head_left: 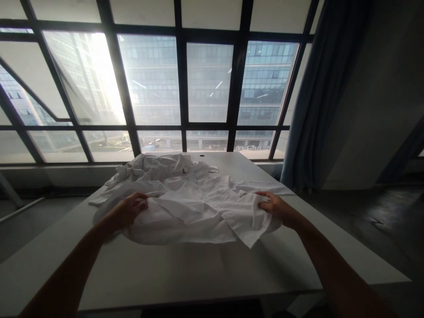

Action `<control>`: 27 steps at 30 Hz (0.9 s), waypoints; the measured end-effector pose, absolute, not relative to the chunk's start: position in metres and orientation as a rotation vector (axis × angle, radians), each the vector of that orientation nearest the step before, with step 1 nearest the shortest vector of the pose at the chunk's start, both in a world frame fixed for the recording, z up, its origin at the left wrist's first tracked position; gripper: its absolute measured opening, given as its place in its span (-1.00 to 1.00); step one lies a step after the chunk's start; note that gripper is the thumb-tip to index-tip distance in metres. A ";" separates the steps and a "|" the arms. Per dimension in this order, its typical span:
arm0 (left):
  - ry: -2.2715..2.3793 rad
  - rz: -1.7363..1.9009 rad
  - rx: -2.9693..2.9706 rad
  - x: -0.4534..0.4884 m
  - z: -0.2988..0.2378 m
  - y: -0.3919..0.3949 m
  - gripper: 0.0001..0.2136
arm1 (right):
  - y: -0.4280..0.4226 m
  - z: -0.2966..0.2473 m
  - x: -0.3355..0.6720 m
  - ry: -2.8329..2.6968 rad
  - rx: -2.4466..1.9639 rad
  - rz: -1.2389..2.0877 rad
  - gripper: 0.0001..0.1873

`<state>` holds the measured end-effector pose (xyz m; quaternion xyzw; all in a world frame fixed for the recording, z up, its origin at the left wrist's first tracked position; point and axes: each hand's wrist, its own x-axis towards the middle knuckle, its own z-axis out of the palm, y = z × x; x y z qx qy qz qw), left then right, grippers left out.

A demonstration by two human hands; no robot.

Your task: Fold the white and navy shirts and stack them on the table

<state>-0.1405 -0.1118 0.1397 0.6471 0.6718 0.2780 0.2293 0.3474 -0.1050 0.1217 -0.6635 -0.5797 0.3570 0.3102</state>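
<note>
A white shirt point(192, 221) is spread across the table, its near edge lifted and sagging between my hands. My left hand point(127, 210) pinches the cloth at the left side. On the right, my right hand point(273, 207) has its fingers closed on the other side of the same garment. A loose corner of fabric hangs down near the right hand. Folds and creases run over the shirt, and its far part lies on the table.
Behind the shirt is a crumpled pile of white cloth point(149, 165) on the white table point(165, 278). Large windows with dark frames point(182, 88) stand beyond the far end. A blue curtain point(318, 110) hangs at the right.
</note>
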 end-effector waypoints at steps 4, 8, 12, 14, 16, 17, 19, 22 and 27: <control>1.554 0.187 1.911 -0.144 0.136 -0.130 -0.63 | -0.115 0.119 0.371 -1.866 -1.992 0.933 -0.35; 1.634 0.159 2.209 -0.111 0.124 -0.147 -0.67 | -0.131 0.118 0.357 -2.214 -1.979 0.667 -0.28; 1.384 0.172 2.487 -0.058 0.104 -0.155 -0.72 | -0.148 0.109 0.307 -2.594 -1.546 0.778 -0.46; 1.235 0.090 2.564 -0.042 0.090 -0.154 -0.73 | -0.152 0.097 0.286 -2.715 -1.474 0.688 -0.56; 1.169 0.028 2.584 -0.037 0.078 -0.148 -0.80 | -0.152 0.085 0.277 -2.782 -1.447 0.534 -0.70; 1.156 0.019 2.564 -0.037 0.074 -0.144 -0.86 | -0.151 0.081 0.276 -2.796 -1.429 0.507 -0.80; 1.156 0.034 2.488 -0.043 0.072 -0.137 -0.92 | -0.148 0.078 0.280 -2.780 -1.388 0.595 -0.93; 1.210 0.094 2.330 -0.051 0.085 -0.130 -0.91 | -0.144 0.092 0.291 -2.669 -1.369 0.849 -0.95; 1.128 0.231 2.167 -0.042 0.130 -0.139 -0.80 | -0.140 0.138 0.301 -2.578 -1.292 1.036 -0.71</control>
